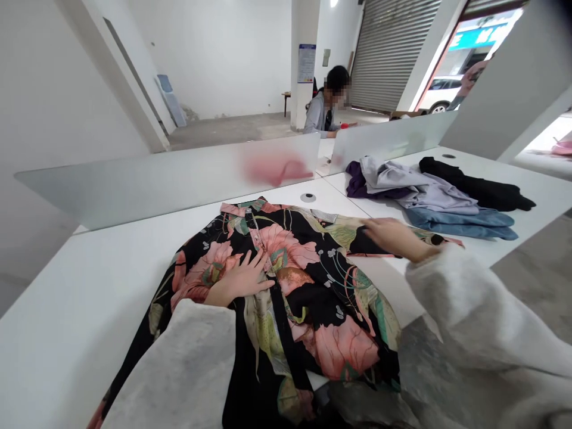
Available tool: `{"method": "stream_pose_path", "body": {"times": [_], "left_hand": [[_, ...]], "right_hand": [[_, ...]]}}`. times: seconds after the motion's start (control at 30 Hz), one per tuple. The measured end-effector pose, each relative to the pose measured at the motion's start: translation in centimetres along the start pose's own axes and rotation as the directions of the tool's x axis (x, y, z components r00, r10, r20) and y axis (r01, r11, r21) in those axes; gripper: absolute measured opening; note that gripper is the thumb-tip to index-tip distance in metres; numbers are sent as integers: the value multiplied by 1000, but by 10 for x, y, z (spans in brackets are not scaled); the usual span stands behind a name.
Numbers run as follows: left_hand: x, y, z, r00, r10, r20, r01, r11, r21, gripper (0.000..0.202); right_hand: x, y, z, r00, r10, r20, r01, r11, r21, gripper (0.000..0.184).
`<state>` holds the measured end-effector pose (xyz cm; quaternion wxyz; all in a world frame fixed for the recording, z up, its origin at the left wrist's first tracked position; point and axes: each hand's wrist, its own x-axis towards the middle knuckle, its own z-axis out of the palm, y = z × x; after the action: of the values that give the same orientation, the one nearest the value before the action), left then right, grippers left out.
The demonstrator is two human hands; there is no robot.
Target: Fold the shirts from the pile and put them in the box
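A black floral shirt (286,280) with big pink flowers lies spread on the white table, its collar pointing away from me. One sleeve stretches out to the right, and the other hangs down toward the near left. Flat on the shirt's chest rests my left hand (241,277), fingers spread beside the button placket. Over the right sleeve is my right hand (393,237), fingers stretched out and slightly blurred. Whether it touches the cloth I cannot tell. The shirt's lower hem reaches the table's near edge by my body.
On the right lie a lavender garment (429,187), a black garment (478,185) and folded blue jeans (462,223). Frosted dividers (201,173) run along the back of the white table (58,333). Behind them sits a person (319,110). A cable hole (308,197) is near the collar.
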<state>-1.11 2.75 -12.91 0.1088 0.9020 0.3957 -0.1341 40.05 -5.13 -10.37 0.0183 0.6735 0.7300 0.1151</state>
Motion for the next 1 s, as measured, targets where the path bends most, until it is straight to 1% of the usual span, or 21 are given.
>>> {"method": "stream_pose_path", "body": {"times": [0.03, 0.07, 0.1, 0.13, 0.17, 0.23, 0.27, 0.3, 0.37, 0.43, 0.57, 0.67, 0.77, 0.83, 0.9, 0.97, 1.0], "left_hand": [[0, 0, 0, 1000, -1, 7, 1, 1000, -9, 85], [0, -1, 0, 1000, -3, 16, 4, 1000, -17, 85], [1, -2, 0, 1000, -4, 24, 5, 1000, -24, 86], [1, -3, 1, 1000, -6, 27, 6, 1000, -30, 87], [1, -4, 2, 1000, -4, 26, 5, 999, -34, 88], [2, -5, 5, 1000, 6, 5, -6, 999, -41, 89], [2, -5, 6, 1000, 11, -2, -11, 999, -45, 89], [3, -5, 8, 1000, 15, -5, -16, 999, -48, 87], [4, -6, 11, 999, 21, -25, -23, 998, -62, 84], [6, -9, 13, 998, 16, -56, -21, 997, -81, 83], [11, -24, 16, 992, 0, -123, -14, 993, -117, 90], [14, -37, 20, 975, -6, -221, -22, 992, -126, 91], [16, -45, 24, 952, -10, -305, -22, 995, -99, 87], [17, -46, 25, 939, -3, -345, -25, 997, -77, 84], [17, -47, 27, 927, 6, -375, -26, 999, -47, 82], [18, -47, 27, 922, 11, -386, -17, 1000, -10, 81], [18, -47, 27, 923, 11, -385, -7, 1000, 11, 80]], "right_hand": [[20, -33, -10, 992, -122, -42, 124, 991, 46, 41], [41, -67, -16, 968, -241, -77, 247, 964, 93, 42], [61, -101, -19, 939, -328, -103, 340, 930, 142, 44], [80, -134, -19, 915, -387, -113, 402, 897, 185, 44], [99, -163, -16, 902, -418, -110, 432, 875, 218, 46], [132, -212, -4, 902, -427, -71, 430, 867, 252, 49], [147, -231, 3, 910, -411, -55, 411, 874, 260, 52], [160, -245, 10, 924, -380, -33, 375, 887, 270, 55], [180, -264, 23, 953, -302, 20, 283, 911, 299, 60], [196, -273, 33, 963, -261, 74, 223, 917, 332, 64], [219, -274, 42, 949, -294, 114, 234, 898, 373, 64], [232, -275, 41, 956, -272, 109, 200, 878, 436, 62], [244, -270, 34, 952, -280, 124, 164, 809, 564, 64], [248, -258, 27, 932, -337, 135, 169, 731, 661, 64], [244, -235, 17, 911, -397, 116, 183, 639, 747, 61], [230, -206, 8, 889, -448, 90, 174, 514, 840, 61], [219, -190, 3, 880, -467, 83, 159, 456, 875, 61]]}}
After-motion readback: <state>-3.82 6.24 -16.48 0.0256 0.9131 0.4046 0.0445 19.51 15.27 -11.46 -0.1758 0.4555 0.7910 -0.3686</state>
